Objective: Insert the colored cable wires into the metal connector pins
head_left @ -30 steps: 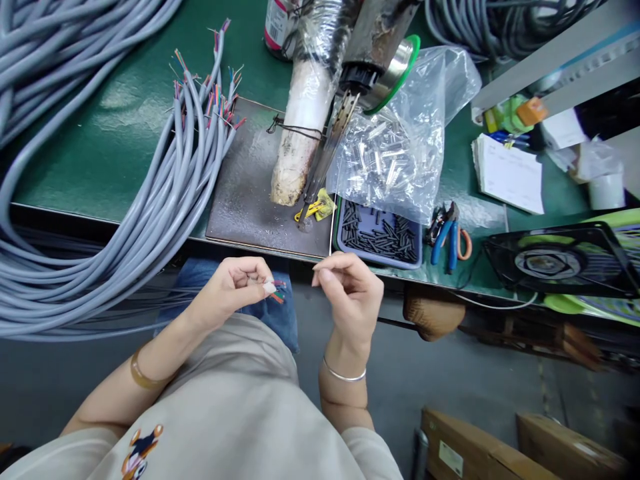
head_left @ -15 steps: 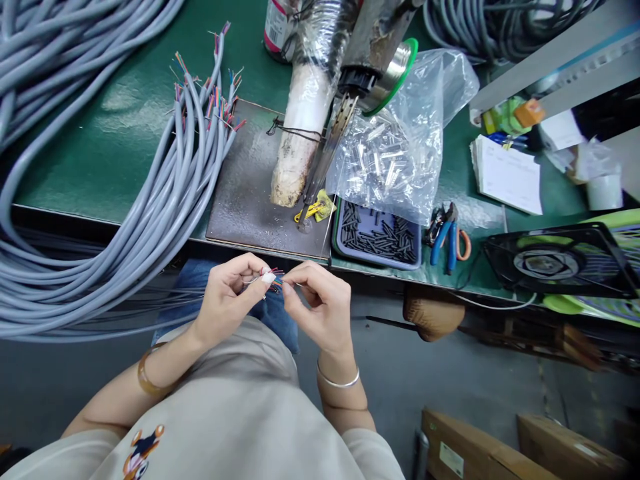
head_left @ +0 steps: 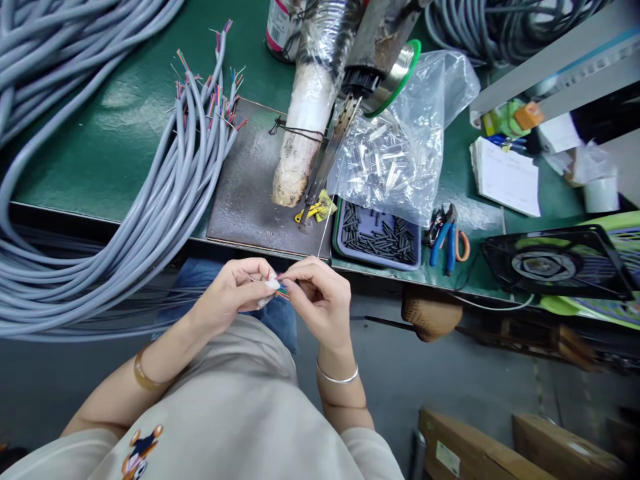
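Note:
Thin coloured wires (head_left: 283,291) show between my two hands, just off the table's front edge. My left hand (head_left: 240,287) is closed on them, thumb against the forefinger, with a bit of white material at its fingertips. From the other side my right hand (head_left: 320,290) pinches the wires between thumb and forefinger; its other fingers are curled. The wires' far ends are hidden by the fingers. To the left lies a thick bundle of grey cables (head_left: 165,167), their stripped ends showing coloured cores.
A dark metal plate (head_left: 245,193) lies ahead, below a wrapped white rod (head_left: 300,147). Right of it are a solder spool (head_left: 395,80), a plastic bag of metal pins (head_left: 385,153), a tray of black pieces (head_left: 380,263), blue-handled pliers (head_left: 451,247) and a black fan (head_left: 555,263).
My left fingers have shifted slightly and closed more flatly over the wires. Less of the wire bunch shows between my hands. My right hand stays in nearly the same place.

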The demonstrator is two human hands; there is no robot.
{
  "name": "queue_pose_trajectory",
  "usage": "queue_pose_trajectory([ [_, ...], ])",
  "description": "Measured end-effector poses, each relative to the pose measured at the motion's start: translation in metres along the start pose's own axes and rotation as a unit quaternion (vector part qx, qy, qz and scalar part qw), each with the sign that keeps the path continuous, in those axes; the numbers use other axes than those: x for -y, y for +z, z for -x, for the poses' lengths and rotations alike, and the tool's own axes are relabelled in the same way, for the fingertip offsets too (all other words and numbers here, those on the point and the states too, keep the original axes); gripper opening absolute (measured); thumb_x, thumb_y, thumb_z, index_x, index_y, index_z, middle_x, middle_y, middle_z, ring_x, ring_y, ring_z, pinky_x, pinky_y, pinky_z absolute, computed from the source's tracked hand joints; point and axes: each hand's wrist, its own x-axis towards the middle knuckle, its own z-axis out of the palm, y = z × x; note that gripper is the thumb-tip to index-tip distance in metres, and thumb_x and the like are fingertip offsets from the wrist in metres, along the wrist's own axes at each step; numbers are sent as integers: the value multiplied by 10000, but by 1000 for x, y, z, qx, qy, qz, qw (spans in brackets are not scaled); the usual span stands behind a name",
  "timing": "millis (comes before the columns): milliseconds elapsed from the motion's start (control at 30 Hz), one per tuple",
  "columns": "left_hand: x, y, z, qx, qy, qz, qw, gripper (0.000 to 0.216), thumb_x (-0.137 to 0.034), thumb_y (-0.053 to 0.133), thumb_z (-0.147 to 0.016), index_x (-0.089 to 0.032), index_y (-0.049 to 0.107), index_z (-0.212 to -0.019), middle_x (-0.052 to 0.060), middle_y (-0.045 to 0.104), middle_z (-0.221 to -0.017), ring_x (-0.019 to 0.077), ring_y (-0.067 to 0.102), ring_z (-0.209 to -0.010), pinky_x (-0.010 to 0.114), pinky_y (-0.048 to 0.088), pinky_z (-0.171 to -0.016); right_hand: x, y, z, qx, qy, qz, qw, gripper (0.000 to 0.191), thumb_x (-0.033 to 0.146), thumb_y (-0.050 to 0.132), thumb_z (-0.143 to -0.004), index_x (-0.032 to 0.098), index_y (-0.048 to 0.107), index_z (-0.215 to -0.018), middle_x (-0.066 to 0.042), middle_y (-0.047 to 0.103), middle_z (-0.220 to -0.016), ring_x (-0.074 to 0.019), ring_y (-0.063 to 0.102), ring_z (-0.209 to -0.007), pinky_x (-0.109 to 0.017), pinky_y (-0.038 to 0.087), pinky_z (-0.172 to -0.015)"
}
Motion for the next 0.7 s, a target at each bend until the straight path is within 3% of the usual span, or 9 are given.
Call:
queue_pose_trajectory([
  [67, 0, -2, 0, 23, 16, -10, 1000, 304, -344, 860, -741, -137, 641, -702, -38, 521, -544, 33, 325, -440, 162, 217, -417, -2, -2, -1, -24, 24, -46, 998, 120, 262, 668, -940, 218, 714, -839, 4, 651, -732, -111, 548, -588, -245, 383, -493],
  [167, 1, -12, -2, 65, 82, -1, 995, 267, -355, 841, -785, -150, 686, -713, -7, 589, -562, 53, 408, -433, 180, 291, -423, -7, -9, -4, -167, 8, -83, 982, 193, 331, 611, -940, 218, 676, -797, 46, 530, -579, -99, 472, -478, -235, 338, -450],
  [233, 3, -23, -6, 119, 127, 37, 984, 272, -368, 836, -790, -172, 684, -676, -3, 578, -530, 78, 460, -421, 199, 329, -417, -9, -13, -6, -262, -30, -58, 963, 260, 365, 518, -956, 214, 695, -840, 63, 451, -513, -91, 382, -401, -239, 276, -412],
  [300, 8, -36, -12, 181, 152, 99, 967, 328, -382, 843, -768, -188, 641, -598, -10, 528, -463, 85, 436, -369, 212, 318, -383, -9, -14, -6, -309, -58, 0, 949, 282, 347, 489, -960, 202, 731, -944, 54, 491, -526, -92, 385, -377, -249, 269, -393],
  [333, 10, -42, -14, 181, 162, 109, 964, 385, -413, 839, -761, -196, 599, -553, -20, 486, -422, 83, 405, -337, 215, 307, -366, -9, -13, -6, -320, -71, 30, 944, 247, 317, 520, -959, 207, 734, -1016, 49, 545, -557, -96, 430, -383, -252, 301, -393],
  [467, 20, -57, -19, 187, 173, 105, 961, 474, -457, 854, -710, -204, 525, -483, -19, 452, -364, 87, 360, -279, 238, 307, -343, -10, -6, -4, -292, -99, 94, 947, 279, 188, 613, -976, 271, 640, -1241, 25, 775, -824, -124, 670, -512, -269, 513, -496],
  [600, 24, -64, -15, 200, 169, 100, 960, 524, -464, 881, -664, -202, 485, -441, -9, 463, -350, 96, 373, -267, 250, 314, -343, -15, -7, -7, -229, -103, 218, 943, 137, 169, 701, -943, 246, 720, -1055, 8, 812, -901, -187, 799, -805, -311, 638, -721],
  [700, 25, -67, -12, 201, 171, 103, 959, 512, -447, 863, -703, -202, 490, -453, -14, 458, -348, 94, 380, -277, 242, 328, -354, -18, -11, -11, -217, -142, 273, 926, 159, 151, 742, -909, 262, 759, -1020, 28, 798, -826, -161, 778, -718, -263, 610, -644],
])
